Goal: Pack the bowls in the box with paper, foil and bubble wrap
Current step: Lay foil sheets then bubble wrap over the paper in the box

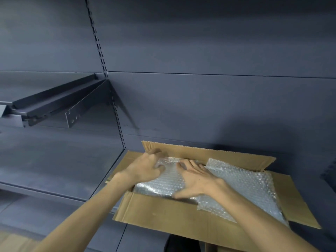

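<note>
Forearms: both reached in from the near edge, bare, converging over the box.
Box (163,215): open cardboard, flaps splayed outward, standing on a dark shelf (54,170) against a grey back panel; its long axis ran left to right across the view.
Wrap (245,184): bubble wrap covered the whole opening, one sheet lying flat at the left, another overlapping it at the right and spilling over the near wall.
Bowls: not visible; presumably under the wrap, though nothing showed through clearly enough to say.
Left hand (145,168): at the far-left corner, fingers curled down onto the wrap's far edge beside the back flap. Its grip looked like a light pinch or a tuck; whether it truly held the sheet could not be told.
Right hand (196,179): just beside the left, palm down, fingers spread flat on the left sheet, holding nothing, only pressing.
Key relation: the loose far-left edge of the wrap lay directly under the left fingertips, with the right hand nearer the middle; the untucked overhang lay to the right of both, closer to the right hand.
Step, as judged: smoothing and tucking the top cushion layer.
Next, likely: press the left corner down, then shift right along the long axis.
</note>
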